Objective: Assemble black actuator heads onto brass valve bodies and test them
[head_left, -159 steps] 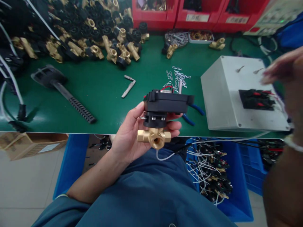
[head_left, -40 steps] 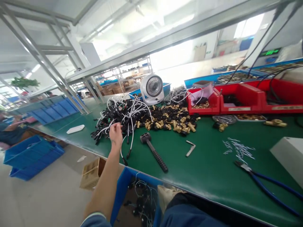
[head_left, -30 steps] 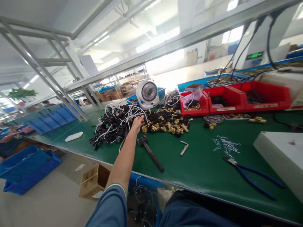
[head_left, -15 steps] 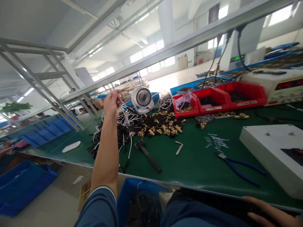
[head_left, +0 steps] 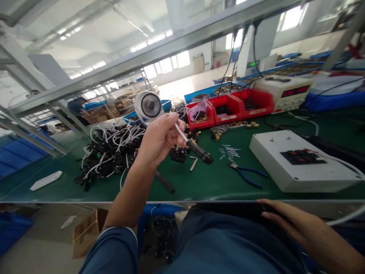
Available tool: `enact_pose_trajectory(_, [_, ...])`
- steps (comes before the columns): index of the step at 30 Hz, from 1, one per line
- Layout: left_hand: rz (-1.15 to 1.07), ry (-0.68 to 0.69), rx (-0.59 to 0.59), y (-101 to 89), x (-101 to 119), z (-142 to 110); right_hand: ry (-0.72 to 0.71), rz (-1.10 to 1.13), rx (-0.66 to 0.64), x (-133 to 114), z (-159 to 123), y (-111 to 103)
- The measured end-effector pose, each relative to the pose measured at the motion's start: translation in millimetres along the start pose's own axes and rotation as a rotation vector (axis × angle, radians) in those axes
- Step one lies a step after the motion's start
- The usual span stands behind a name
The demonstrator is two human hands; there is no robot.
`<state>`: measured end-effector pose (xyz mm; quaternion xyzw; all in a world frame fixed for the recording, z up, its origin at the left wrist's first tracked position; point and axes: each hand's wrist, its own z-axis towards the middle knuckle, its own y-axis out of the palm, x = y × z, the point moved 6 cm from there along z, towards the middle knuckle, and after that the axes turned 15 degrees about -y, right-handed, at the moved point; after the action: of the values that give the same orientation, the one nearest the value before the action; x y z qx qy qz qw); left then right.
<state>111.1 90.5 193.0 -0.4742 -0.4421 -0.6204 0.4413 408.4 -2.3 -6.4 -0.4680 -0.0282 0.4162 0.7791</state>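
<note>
The left hand (head_left: 164,137) is raised over the green-surfaced worktop (head_left: 208,188) and grasps a thin, round white cable (head_left: 181,131), pinched between thumb and fingers. The cable's end, a black cylindrical plastic connector (head_left: 201,152), sticks out past the fingers, pointing right and tilted down toward the near side. The right hand (head_left: 296,224) is low at the near right edge, its fingers a little bent against something dark; whether it grips anything, I cannot tell.

The cable looks light and bendy, its sheath probably smooth enough to slide a little; the connector should be stiff and only slightly heavier. The surest hold would be on the connector's body or the cable just behind it, sparing the joint from sharp bending.

Counted: one cable and one connector at the left hand; one blue-handled pair of pliers (head_left: 251,177), right of one bent silver metal piece (head_left: 194,163); one black ribbed bar-shaped handle (head_left: 164,182); one pale grey box (head_left: 302,158) at right; three red plastic bins (head_left: 239,115) and one round white fan (head_left: 149,106) at the far side. The thin silver wire clips (head_left: 230,153) and the left-hand heap of black parts with white leads (head_left: 111,152) overlap too much to count.
</note>
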Motion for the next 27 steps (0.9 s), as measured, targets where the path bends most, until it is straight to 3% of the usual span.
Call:
enact_pose_trajectory(2, [0.009, -0.090, -0.037, 13.5, -27, -14, -0.060, 0.056, -0.030, -16, 7, -12])
enact_pose_trajectory(6, [-0.075, -0.154, -0.007, 24.5, -74, -43, -0.032, 0.051, -0.098, -35, 18, -33])
enact_pose_trajectory(13, [-0.292, -0.267, -0.009, 57.5, -135, -87, -0.079, 0.060, -0.060, -67, 38, -62])
enact_pose_trajectory(21, [-0.245, -0.348, -0.170, 86.6, -154, -104, -0.093, 0.167, -0.035, -91, 42, -63])
enact_pose_trajectory(27, [-0.343, -0.319, -0.063, 83.0, -151, -99, -0.010, 0.190, -0.010, -88, 42, -68])
